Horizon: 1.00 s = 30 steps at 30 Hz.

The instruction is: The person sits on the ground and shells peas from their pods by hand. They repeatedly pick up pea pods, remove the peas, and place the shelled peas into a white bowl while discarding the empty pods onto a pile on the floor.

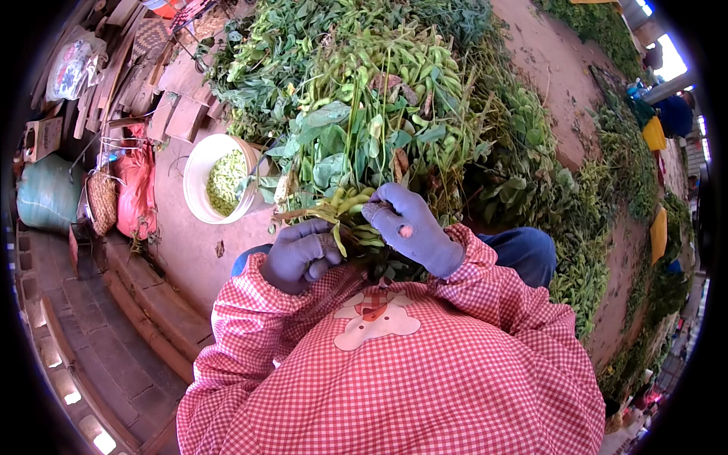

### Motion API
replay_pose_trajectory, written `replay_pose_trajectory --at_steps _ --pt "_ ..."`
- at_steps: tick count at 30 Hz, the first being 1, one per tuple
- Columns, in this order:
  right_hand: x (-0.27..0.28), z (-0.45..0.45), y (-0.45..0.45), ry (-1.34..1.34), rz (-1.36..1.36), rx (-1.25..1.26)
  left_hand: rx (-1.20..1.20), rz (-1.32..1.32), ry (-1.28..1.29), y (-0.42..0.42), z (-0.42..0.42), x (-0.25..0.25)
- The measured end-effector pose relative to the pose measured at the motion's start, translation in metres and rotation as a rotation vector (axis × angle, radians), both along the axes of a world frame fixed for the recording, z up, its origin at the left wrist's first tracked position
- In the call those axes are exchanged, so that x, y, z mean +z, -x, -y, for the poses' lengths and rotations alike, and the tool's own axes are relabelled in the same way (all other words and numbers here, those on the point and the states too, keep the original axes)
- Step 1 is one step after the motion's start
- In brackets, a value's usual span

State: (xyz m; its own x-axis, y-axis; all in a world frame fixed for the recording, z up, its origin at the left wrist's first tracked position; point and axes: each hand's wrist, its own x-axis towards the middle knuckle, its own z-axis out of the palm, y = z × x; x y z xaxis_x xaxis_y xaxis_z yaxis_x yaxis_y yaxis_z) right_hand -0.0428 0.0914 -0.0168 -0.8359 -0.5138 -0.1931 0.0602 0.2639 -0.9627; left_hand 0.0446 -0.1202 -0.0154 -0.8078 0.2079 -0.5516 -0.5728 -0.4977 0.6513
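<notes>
My left hand [298,253], in a worn purple-grey glove, grips the stem of a bean plant with a bunch of green pods [352,203] on it. My right hand [415,230] wears a matching glove with a hole on its back. Its thumb and fingertips pinch at a pod on the right side of that bunch. Directly beyond both hands rises a large heap of uprooted bean plants [398,74], thick with leaves and plump green pods. To the left of the heap stands a white plastic bucket [196,182], tilted in view, with shelled green beans [227,182] inside.
Stacked wooden boards [185,116] lie at the upper left. Nearer are a red plastic sack [136,187], a woven straw item [102,202] and a stuffed green sack [48,193]. More plants [580,284] spread along the right. A person [674,114] is at the far right.
</notes>
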Motion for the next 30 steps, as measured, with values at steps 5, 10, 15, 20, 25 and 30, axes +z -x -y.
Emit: replay_pose_trajectory --at_steps 5,10,15,20,25,30 --pt "-0.011 0.0 -0.001 0.01 -0.079 0.042 0.096 -0.028 -0.087 0.001 -0.006 -0.007" --pt "-0.015 0.0 -0.002 0.067 -0.06 0.017 -0.015 -0.605 0.674 -0.001 -0.016 -0.024" --pt "-0.006 0.0 0.002 -0.004 -0.012 -0.016 0.245 0.044 -0.031 0.003 -0.015 -0.008" --pt "-0.009 0.0 0.003 -0.024 -0.063 -0.022 0.2 -0.476 0.49 -0.01 -0.017 -0.006" --pt "-0.002 0.002 0.004 -0.045 -0.065 -0.007 0.369 -0.477 -0.015 -0.029 -0.017 0.014" --pt "-0.009 0.003 0.003 -0.019 -0.208 -0.001 0.108 -0.237 0.05 -0.009 -0.055 0.053"
